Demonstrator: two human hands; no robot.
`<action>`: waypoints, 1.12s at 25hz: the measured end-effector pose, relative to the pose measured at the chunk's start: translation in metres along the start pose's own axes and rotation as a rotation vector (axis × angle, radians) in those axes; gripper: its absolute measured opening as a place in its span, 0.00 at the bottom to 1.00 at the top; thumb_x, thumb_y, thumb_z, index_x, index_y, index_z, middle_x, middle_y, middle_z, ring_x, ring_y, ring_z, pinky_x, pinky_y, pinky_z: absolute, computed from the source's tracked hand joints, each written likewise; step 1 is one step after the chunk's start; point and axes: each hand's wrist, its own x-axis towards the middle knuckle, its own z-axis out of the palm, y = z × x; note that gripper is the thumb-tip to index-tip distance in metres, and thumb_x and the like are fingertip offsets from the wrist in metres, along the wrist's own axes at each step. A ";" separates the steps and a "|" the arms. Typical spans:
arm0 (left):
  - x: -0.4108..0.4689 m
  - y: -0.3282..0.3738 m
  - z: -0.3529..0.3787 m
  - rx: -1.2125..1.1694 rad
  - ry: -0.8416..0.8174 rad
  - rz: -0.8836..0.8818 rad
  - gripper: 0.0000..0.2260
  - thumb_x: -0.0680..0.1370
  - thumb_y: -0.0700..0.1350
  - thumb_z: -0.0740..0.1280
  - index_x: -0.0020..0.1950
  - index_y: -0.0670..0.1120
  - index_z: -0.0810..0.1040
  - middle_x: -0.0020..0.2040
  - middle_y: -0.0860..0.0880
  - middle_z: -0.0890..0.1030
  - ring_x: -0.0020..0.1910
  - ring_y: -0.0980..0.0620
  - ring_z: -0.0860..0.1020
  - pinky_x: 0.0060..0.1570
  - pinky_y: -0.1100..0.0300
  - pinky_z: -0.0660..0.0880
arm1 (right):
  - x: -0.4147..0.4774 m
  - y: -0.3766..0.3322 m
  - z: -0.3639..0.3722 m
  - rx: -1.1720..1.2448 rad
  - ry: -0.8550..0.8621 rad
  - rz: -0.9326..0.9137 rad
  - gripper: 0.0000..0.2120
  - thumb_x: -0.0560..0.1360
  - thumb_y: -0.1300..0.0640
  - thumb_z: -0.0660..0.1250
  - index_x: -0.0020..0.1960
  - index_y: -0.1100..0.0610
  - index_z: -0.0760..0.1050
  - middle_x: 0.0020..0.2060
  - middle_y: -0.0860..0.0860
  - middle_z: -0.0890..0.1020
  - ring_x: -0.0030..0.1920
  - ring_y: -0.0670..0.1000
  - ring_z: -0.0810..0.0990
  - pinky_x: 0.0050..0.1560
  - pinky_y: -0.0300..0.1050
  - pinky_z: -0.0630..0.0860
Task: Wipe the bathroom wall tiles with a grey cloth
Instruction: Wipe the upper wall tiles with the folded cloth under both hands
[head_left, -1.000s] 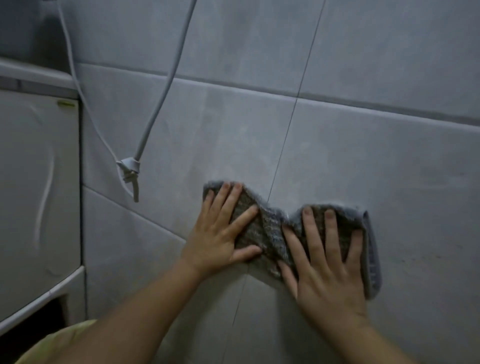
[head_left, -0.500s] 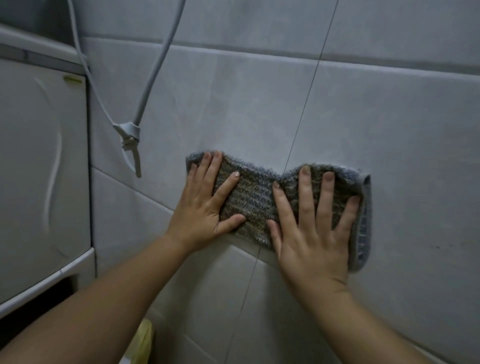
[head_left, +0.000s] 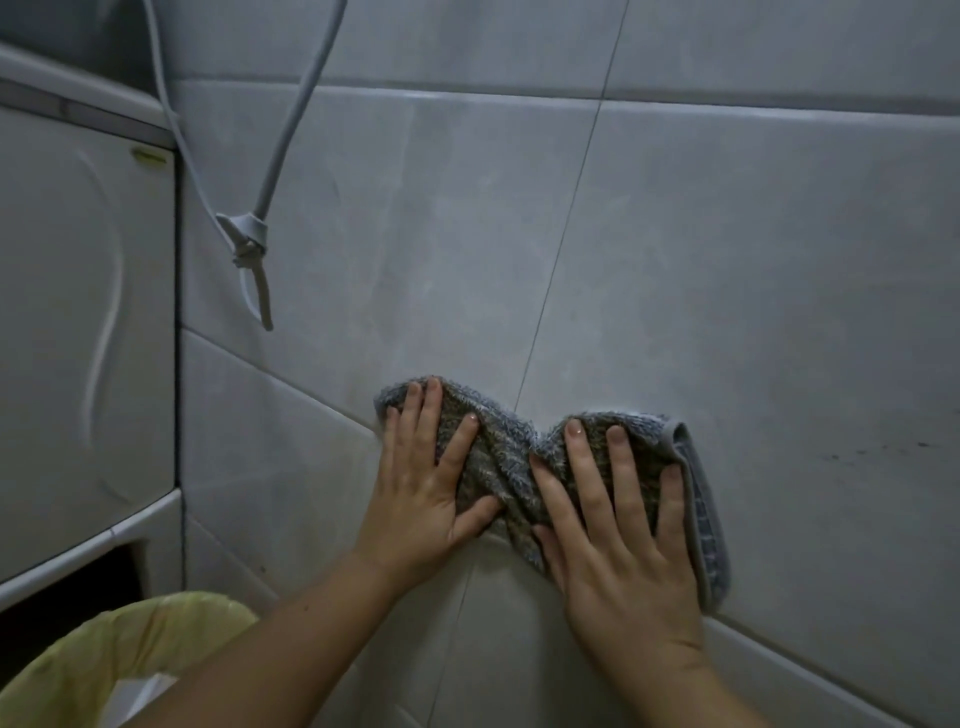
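The grey cloth (head_left: 511, 457) is pressed on the wall tiles (head_left: 727, 260), low in the middle of the view. Its long side runs from 9 o'clock to 3 o'clock, and it is bunched in the middle. The left hand (head_left: 421, 499) presses the 9 o'clock end and the right hand (head_left: 618, 530) the 3 o'clock end, fingers straight and spread. Small dark specks (head_left: 872, 449) sit at 3 o'clock from the cloth. The right hand is nearer, so I think a push that way comes next.

My grey cloth (head_left: 501, 457) is shaggy, looped terry against smooth, faintly glossy ceramic wall tiles (head_left: 753, 260). To my left: a moulded, satin-smooth plastic cabinet (head_left: 78, 312), a smooth rubbery cable (head_left: 301, 104), a thin, crinkled plastic bin liner (head_left: 104, 660).
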 end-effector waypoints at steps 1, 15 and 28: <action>0.002 0.008 -0.001 -0.005 0.000 0.012 0.33 0.80 0.67 0.53 0.80 0.53 0.49 0.80 0.40 0.48 0.79 0.37 0.49 0.76 0.38 0.46 | -0.004 0.009 -0.004 -0.005 0.009 0.004 0.25 0.78 0.46 0.60 0.74 0.53 0.67 0.77 0.58 0.59 0.77 0.62 0.53 0.75 0.65 0.44; 0.117 0.138 -0.032 -0.042 0.100 0.147 0.31 0.80 0.66 0.54 0.78 0.51 0.58 0.79 0.38 0.56 0.79 0.38 0.52 0.75 0.38 0.50 | -0.004 0.161 -0.062 -0.119 0.116 0.203 0.27 0.79 0.44 0.58 0.76 0.52 0.64 0.76 0.61 0.59 0.76 0.65 0.54 0.72 0.71 0.50; 0.220 0.204 -0.061 -0.010 0.157 0.193 0.33 0.79 0.68 0.51 0.78 0.49 0.61 0.78 0.37 0.57 0.78 0.38 0.53 0.74 0.37 0.52 | 0.032 0.254 -0.094 -0.178 0.183 0.286 0.28 0.79 0.43 0.57 0.77 0.50 0.61 0.76 0.61 0.58 0.75 0.68 0.54 0.71 0.73 0.49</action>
